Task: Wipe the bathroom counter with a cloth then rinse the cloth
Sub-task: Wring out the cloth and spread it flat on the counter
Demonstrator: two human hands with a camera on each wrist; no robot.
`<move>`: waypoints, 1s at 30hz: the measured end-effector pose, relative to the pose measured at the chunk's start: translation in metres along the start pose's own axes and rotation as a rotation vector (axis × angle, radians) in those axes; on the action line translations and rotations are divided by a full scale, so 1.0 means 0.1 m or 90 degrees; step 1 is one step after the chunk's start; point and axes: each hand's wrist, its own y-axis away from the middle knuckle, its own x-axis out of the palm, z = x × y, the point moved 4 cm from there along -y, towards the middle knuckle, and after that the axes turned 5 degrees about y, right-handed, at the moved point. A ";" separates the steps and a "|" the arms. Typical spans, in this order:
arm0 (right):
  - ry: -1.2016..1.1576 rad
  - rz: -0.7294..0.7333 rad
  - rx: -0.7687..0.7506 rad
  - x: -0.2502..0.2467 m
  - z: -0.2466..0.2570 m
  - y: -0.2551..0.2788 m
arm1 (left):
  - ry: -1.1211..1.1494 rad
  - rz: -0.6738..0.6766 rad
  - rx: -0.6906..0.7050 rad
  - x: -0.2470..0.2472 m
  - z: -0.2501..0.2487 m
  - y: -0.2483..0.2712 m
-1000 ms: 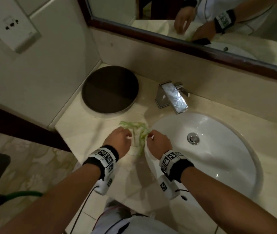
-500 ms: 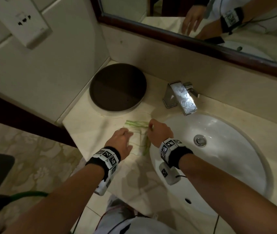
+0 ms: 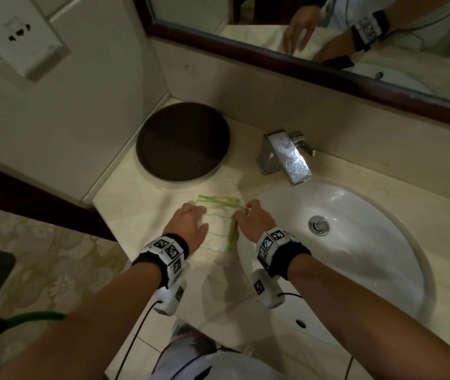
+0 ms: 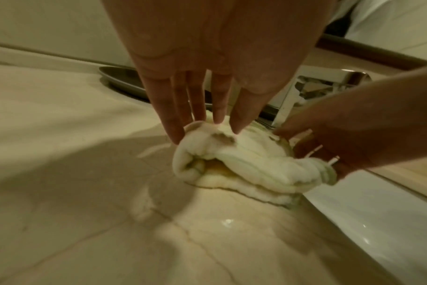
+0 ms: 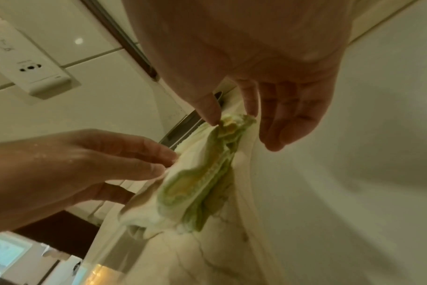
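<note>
a pale marble desk [image 3: 125, 204] runs along the wall under a dark-framed mirror [image 3: 327, 67]. set into the desk is a white oval sink [image 3: 355, 242] with a metal drain plug [image 3: 319, 224] in its bowl and a square chrome faucet [image 3: 286, 157] behind it. a round dark tray [image 3: 182, 142] sits on the desk in the back corner, left of the faucet. the cloth [image 3: 218, 229], white with green edging, lies crumpled on the desk between tray and sink, just beside the sink's rim. the left hand [image 3: 188, 226] rests on the cloth's left part with fingers [image 4: 173, 115] straight and slightly spread, tips touching the fabric. the right hand [image 3: 254, 220] pinches the cloth's green far corner between thumb and forefinger, the other fingers loosely curled.
</note>
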 end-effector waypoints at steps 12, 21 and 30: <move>-0.149 0.005 0.023 0.22 -0.11 0.04 | 0.358 0.000 -0.348 -0.01 0.07 -0.05; -0.232 -0.038 0.015 0.12 -0.15 0.13 | 0.283 0.005 -0.187 -0.09 -0.28 -0.07; -0.339 -0.128 -0.002 0.02 -0.03 0.12 | 0.306 0.010 -0.080 -0.29 -0.38 -0.24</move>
